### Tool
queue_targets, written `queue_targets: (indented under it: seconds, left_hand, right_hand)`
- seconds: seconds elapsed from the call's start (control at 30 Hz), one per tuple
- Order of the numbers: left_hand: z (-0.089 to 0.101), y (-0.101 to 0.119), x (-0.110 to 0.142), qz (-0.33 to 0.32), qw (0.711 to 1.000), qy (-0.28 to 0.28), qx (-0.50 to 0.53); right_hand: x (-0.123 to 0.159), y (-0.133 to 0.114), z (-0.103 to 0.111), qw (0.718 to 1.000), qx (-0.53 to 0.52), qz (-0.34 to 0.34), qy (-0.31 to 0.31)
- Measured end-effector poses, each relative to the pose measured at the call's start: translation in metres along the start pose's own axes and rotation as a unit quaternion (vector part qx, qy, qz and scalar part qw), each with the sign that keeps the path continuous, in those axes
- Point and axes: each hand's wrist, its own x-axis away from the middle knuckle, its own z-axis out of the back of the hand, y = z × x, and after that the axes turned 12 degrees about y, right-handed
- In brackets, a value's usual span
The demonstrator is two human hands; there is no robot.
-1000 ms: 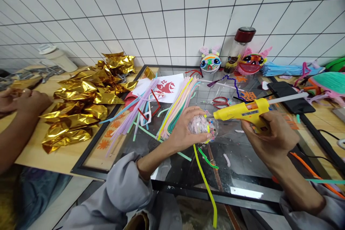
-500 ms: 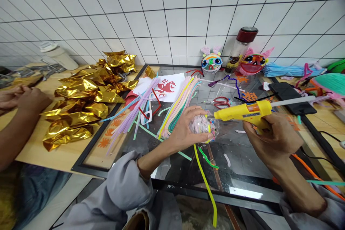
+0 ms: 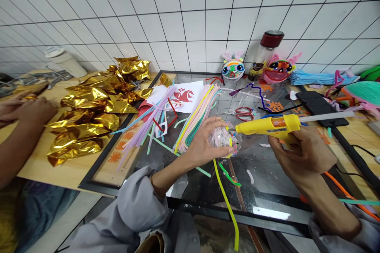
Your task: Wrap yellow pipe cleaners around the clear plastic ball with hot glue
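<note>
My left hand [image 3: 204, 142] grips a rounded clear plastic piece [image 3: 221, 137] wrapped in pale pipe cleaner, with colored bits inside. From it a yellow pipe cleaner [image 3: 225, 195] hangs down past the table edge. In my right hand [image 3: 303, 152] is a yellow hot glue gun [image 3: 267, 125], a white glue stick [image 3: 326, 116] jutting from its back. The gun's nozzle is at the right upper side of the clear piece; whether it touches I cannot tell. A short green pipe cleaner [image 3: 229, 174] lies just below on the glass tabletop.
Bundles of pastel pipe cleaners [image 3: 197, 116], red scissors [image 3: 243, 113] and a black phone [image 3: 322, 107] lie around my hands. Behind stand two lion-like faces [image 3: 233, 69] and a bottle [image 3: 261, 61]. Gold foil packets [image 3: 89, 99] lie left, beside another person's hands [image 3: 35, 112].
My right hand and the glue gun have shifted slightly to the right and down, the gun's back end dipping a little. My left hand stays nearly still.
</note>
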Motion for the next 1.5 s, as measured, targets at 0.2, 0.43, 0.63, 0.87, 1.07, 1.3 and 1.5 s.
queue_targets:
  seconds: [0.2,0.43,0.63,0.87,1.07,1.3,1.5]
  left_hand:
    - [0.001,0.000,0.000,0.001,1.000,-0.001,-0.002]
    - [0.001,0.002,-0.001,0.006,1.000,-0.003,-0.009]
    - [0.001,0.004,-0.001,0.001,1.000,0.000,-0.006]
    - [0.000,0.002,-0.001,0.002,1.000,-0.003,-0.004]
    - [0.000,0.000,0.000,0.012,1.000,0.001,-0.007]
    - [0.001,0.001,0.000,0.001,1.000,0.002,0.000]
    - [0.001,-0.001,0.001,-0.002,0.999,0.011,-0.031]
  right_hand:
    - [0.003,-0.001,0.002,0.995,0.015,0.079,0.053]
    - [0.005,0.001,0.002,0.997,0.024,0.062,0.039]
    - [0.003,-0.001,0.000,0.993,-0.002,0.106,0.057]
    - [0.000,0.002,-0.004,0.985,0.011,0.145,0.094]
    - [-0.003,0.004,-0.011,0.995,0.042,-0.007,0.086]
    - [0.003,0.038,-0.025,0.990,0.114,-0.066,-0.056]
    - [0.006,0.054,-0.030,0.952,0.222,-0.088,-0.193]
